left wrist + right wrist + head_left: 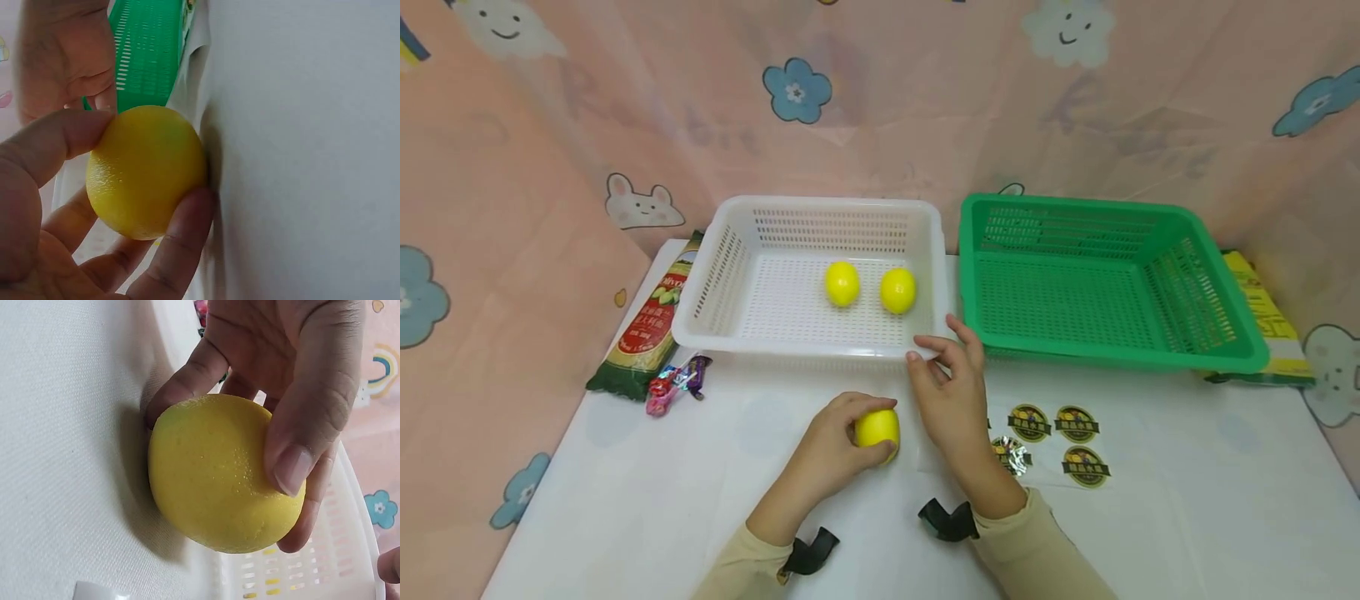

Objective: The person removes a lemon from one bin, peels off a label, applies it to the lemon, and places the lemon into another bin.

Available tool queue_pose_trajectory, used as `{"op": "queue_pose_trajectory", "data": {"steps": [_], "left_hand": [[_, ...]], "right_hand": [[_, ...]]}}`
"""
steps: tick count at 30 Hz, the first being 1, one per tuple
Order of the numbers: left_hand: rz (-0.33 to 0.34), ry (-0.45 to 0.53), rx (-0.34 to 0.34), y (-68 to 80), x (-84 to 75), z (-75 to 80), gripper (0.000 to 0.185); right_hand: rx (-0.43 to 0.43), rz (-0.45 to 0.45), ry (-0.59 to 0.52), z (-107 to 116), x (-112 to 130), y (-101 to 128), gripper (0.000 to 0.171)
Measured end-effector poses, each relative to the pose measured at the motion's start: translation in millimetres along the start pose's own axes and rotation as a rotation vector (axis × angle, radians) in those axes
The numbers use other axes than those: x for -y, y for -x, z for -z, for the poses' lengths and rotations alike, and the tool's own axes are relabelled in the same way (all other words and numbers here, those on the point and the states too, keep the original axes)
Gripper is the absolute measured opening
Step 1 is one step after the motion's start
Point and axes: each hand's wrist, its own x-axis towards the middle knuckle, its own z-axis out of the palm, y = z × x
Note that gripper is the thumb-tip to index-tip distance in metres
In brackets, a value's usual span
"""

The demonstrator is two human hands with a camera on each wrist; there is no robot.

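My left hand [831,442] grips a yellow lemon [877,432] on the white tabletop, its thumb and fingers around the sides. In the right wrist view the lemon [219,478] shows a faint green patch. Beside it on the right, my right hand [951,396] is raised with loosely bent fingers, their tips by the front right corner of the white basket [812,343]. Whether they touch its rim is unclear, and I see nothing held there. Two more lemons, one left [842,284] and one right [898,291], lie inside that basket.
A green basket [1120,360] stands right of the white one. Round black-and-gold stickers [1077,424] lie on a sheet right of my right wrist. At left are an olive-labelled packet [643,333] and wrapped candies [676,383]; a yellow packet [1262,308] sits at far right.
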Motion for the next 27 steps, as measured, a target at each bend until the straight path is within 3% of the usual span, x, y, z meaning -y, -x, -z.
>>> {"op": "queue_pose_trajectory", "data": {"steps": [6, 13, 16, 18, 20, 21, 23, 27], "left_hand": [[-0.026, -0.007, 0.0, -2.7, 2.6, -6.3, 0.047], [-0.04, -0.143, 0.019, 3.5, -3.6, -11.2, 0.055], [-0.084, -0.211, -0.111, 10.2, -10.3, -21.3, 0.058], [-0.173, -0.23, -0.246, 16.4, -18.3, -32.3, 0.053], [-0.283, -0.223, -0.318, 23.6, -29.3, -45.0, 0.042], [-0.326, -0.217, -0.32, 27.0, -35.3, -51.7, 0.036], [-0.377, -0.227, -0.252, 31.6, -45.2, -64.1, 0.029], [-0.338, -0.336, -0.076, 29.3, -52.9, -83.9, 0.032]], "right_hand": [[-0.007, -0.01, 0.01, 2, 0, 1, 0.021], [0.081, -0.025, 0.13, 20, 8, 1, 0.031], [0.106, -0.031, 0.206, 38, 12, 6, 0.036], [0.108, -0.065, 0.241, 52, 14, 12, 0.037], [0.109, -0.111, 0.285, 67, 17, 17, 0.038], [0.114, -0.134, 0.314, 74, 17, 19, 0.038], [0.134, -0.179, 0.375, 88, 17, 22, 0.04], [0.216, -0.219, 0.506, 110, 7, 27, 0.044]]}}
